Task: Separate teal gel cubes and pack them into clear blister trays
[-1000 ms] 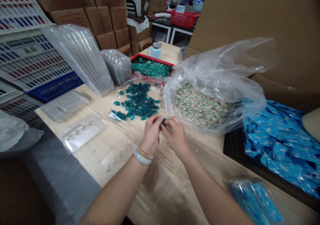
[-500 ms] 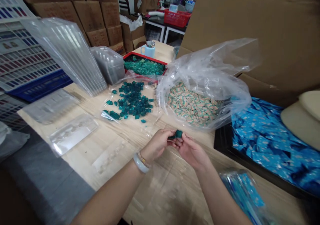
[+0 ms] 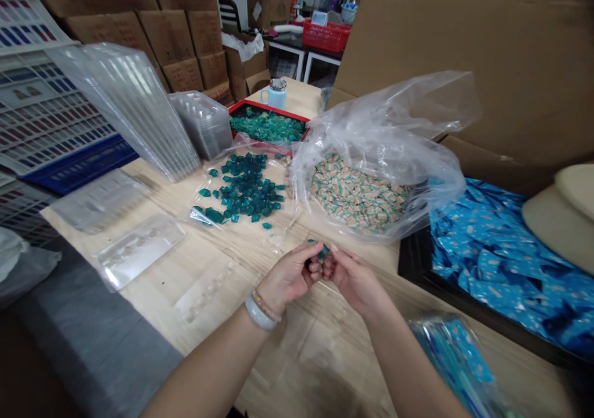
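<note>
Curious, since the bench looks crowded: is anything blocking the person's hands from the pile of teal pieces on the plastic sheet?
Nothing visible blocks them. The left hand and right hand, around a teal piece, sit in front of the pile; only one stray piece, the plastic sheet's edge and wooden tabletop lie between.

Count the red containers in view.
2: a red-rimmed tray holding teal pieces on the table, and a red plastic basket on the far bench. More may be hidden behind the cartons.
</note>
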Motion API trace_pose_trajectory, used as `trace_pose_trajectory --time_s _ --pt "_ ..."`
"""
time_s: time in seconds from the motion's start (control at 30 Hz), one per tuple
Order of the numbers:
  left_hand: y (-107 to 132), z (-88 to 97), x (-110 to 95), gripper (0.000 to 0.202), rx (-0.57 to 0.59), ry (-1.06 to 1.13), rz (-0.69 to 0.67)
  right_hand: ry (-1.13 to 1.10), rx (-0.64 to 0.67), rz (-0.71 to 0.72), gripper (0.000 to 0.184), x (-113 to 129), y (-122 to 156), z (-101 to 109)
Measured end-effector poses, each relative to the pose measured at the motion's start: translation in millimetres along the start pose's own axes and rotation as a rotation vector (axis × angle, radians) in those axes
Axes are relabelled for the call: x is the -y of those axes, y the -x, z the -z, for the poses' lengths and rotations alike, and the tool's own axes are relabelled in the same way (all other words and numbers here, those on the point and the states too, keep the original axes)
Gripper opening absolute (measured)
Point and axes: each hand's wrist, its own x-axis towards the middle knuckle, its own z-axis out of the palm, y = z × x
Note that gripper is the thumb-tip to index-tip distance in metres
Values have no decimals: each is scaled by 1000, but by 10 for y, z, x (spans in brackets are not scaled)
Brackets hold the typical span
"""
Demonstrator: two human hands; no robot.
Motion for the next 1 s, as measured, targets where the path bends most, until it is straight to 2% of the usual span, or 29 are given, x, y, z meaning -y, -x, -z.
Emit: trace_pose_trajectory --time_s 0.1,0.23,0.3,0.43,0.53,0.67,0.77,0.9,1.0 --pt "1 19 70 21 -34 66 -116 49 47 24 23 -44 3 -91" --pt "61 44 70 23 -100 97 -153 196 37 71 22 -73 -31 -152" --pt "129 68 13 29 -123 -25 -141 294 63 82 22 -70 -52 -151" --pt "299 146 -149 31 -138 -399 -118 489 242 65 20 -61 -90 -147" --pt "385 224 -233 27 -190 -400 -120 659 296 145 17 -59 -124 -234" --pt "413 342 -287 26 -256 -277 -159 1274 185 505 14 -38 -176 -524" --pt "414 416 -343 25 -293 -148 -155 1607 110 633 16 -39 -234 -769" --pt "427 463 -409 22 -346 -76 -233 1638 28 626 16 -113 -361 -974" --pt "472 447 -380 21 -367 -146 -449 1550 -68 580 15 -165 -501 -993"
